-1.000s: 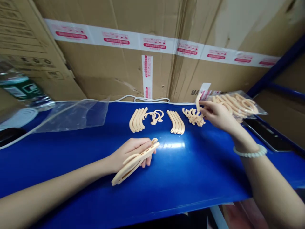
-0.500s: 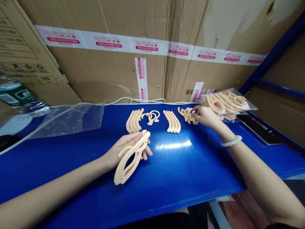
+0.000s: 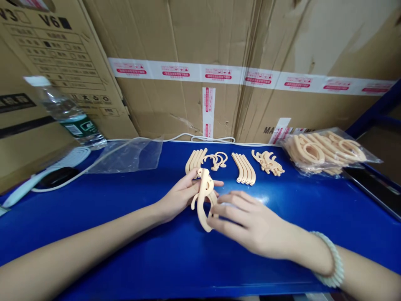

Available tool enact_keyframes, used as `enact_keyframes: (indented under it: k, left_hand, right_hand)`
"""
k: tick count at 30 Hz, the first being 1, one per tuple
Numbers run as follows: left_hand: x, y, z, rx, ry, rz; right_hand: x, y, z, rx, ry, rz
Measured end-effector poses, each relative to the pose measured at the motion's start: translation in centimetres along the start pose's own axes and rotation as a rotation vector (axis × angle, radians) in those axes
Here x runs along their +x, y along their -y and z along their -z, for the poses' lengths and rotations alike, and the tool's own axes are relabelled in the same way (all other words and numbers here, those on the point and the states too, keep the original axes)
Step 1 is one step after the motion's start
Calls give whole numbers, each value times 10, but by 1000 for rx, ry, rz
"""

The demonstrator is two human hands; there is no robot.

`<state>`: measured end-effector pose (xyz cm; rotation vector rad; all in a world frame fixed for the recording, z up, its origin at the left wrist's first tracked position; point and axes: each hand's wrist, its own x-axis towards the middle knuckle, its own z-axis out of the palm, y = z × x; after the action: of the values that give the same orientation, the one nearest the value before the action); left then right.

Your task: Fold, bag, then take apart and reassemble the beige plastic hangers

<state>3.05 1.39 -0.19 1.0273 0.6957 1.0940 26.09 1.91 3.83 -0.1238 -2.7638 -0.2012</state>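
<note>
A beige plastic folding hanger (image 3: pixel 203 198), its arms folded together and a hook sticking out on the left, is held near its top by my left hand (image 3: pixel 177 196). My right hand (image 3: pixel 250 221) has its curled fingers on the hanger's lower right part; whether a small piece is also between them is hidden. Just behind my left hand are a row of curved hanger arms (image 3: pixel 196 159) and several loose hooks (image 3: pixel 216 159). Further right lie a second row of curved arms (image 3: pixel 243 169) and a pile of small hanger pieces (image 3: pixel 268 162).
A clear bag of beige hanger parts (image 3: pixel 327 150) lies at the right, beside a dark phone-like slab (image 3: pixel 376 190). A water bottle (image 3: pixel 75 121), a pale brush (image 3: pixel 62 163), a black rounded object (image 3: pixel 59 177), a white cable (image 3: pixel 200 139) and a clear plastic bag (image 3: pixel 134 156) are left and behind. Cardboard boxes (image 3: pixel 181 108) wall the back.
My right hand has left the pile of small pieces and come to the hanger. My left hand has raised the hanger and turned it more upright. The view has swung left.
</note>
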Motion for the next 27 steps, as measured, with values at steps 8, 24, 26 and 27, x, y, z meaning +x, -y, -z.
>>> enact_keyframes:
  k: [8, 24, 26, 27]
  left_hand:
    - [2, 0, 3, 74, 46, 60]
    - [-8, 0, -4, 422, 65, 17]
    - [-8, 0, -4, 414, 64, 25]
    - [-8, 0, -5, 415, 65, 26]
  right_hand:
    - [-3, -1, -11, -22, 17, 65]
    - [-4, -8, -17, -275, -3, -133]
    - [-6, -10, -19, -256, 83, -210]
    - [-6, -10, -20, -234, 113, -225]
